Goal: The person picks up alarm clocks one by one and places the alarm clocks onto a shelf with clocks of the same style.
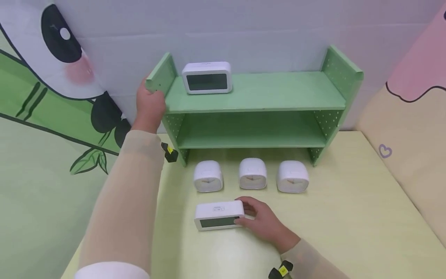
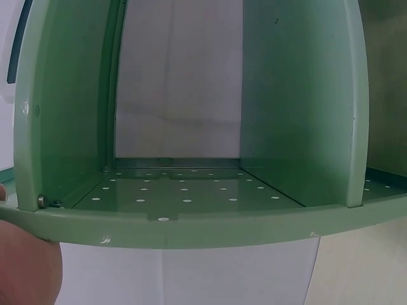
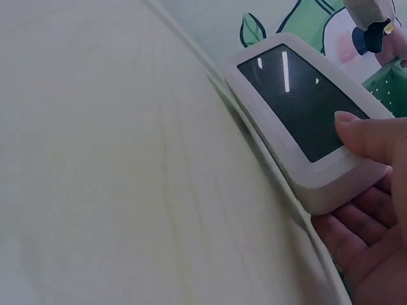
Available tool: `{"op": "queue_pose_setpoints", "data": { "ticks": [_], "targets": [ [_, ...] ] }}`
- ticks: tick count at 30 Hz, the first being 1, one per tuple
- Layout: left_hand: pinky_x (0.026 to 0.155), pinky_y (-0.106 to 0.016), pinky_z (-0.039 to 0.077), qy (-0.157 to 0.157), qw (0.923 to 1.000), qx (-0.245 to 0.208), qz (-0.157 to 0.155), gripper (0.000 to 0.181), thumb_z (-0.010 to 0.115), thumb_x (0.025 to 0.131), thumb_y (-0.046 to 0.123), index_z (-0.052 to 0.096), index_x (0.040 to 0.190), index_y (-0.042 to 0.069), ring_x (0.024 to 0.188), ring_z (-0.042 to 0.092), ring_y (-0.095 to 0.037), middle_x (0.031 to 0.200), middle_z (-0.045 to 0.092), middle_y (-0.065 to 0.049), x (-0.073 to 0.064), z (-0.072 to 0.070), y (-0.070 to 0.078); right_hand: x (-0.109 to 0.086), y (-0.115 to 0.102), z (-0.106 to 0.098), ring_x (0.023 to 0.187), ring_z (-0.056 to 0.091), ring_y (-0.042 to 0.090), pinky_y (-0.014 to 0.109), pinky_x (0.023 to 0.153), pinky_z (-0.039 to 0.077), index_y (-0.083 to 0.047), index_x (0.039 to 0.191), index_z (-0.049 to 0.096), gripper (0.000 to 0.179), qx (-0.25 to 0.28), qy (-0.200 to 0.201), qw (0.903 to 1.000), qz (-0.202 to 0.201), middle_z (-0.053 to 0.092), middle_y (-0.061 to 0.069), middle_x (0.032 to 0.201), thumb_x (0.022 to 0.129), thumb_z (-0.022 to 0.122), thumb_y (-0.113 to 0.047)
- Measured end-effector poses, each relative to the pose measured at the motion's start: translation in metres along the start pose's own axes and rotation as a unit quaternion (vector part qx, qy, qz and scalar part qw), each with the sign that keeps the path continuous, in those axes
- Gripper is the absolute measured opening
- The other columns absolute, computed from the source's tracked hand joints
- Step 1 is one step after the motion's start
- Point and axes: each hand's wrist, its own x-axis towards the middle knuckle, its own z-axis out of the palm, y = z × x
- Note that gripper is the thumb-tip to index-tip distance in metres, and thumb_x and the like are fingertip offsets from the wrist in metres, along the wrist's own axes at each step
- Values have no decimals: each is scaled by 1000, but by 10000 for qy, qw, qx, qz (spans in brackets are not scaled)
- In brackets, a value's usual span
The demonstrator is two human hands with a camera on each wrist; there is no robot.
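Observation:
My left hand grips the upper left side panel of a green two-tier shelf; the left wrist view shows part of the hand at the panel's edge. On the table, my right hand holds the right end of a white digital clock, thumb on its dark screen and fingers behind. The right wrist view shows this clock close up, its screen blank. Another white digital clock stands on the shelf's top board, toward the left.
Three small white analog clocks stand in a row before the shelf: a left one, a middle one and a right one. The pale yellow table meets printed walls behind and at both sides.

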Motion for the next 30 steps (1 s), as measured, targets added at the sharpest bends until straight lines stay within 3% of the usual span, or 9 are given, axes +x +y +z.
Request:
{"op": "queue_pose_setpoints", "data": {
  "ticks": [14, 30],
  "targets": [
    [117, -41, 33, -78, 9999, -27, 81, 71, 36, 98, 0, 35, 161, 34, 136, 45, -22, 154, 46, -2, 0, 1, -2, -4, -24, -17, 121, 63, 31, 32, 101, 50, -3, 137, 59, 53, 31, 274, 9996, 25, 65, 15, 129, 89, 81, -9],
    [118, -42, 32, -126, 9999, -43, 67, 74, 36, 97, -1, 31, 162, 33, 138, 43, -22, 156, 44, -1, -4, 1, -1, -3, -44, -48, 125, 61, 35, 32, 101, 50, 1, 142, 54, 57, -233, 317, 9988, -307, 62, 19, 134, 91, 78, -5]
  ]
}}
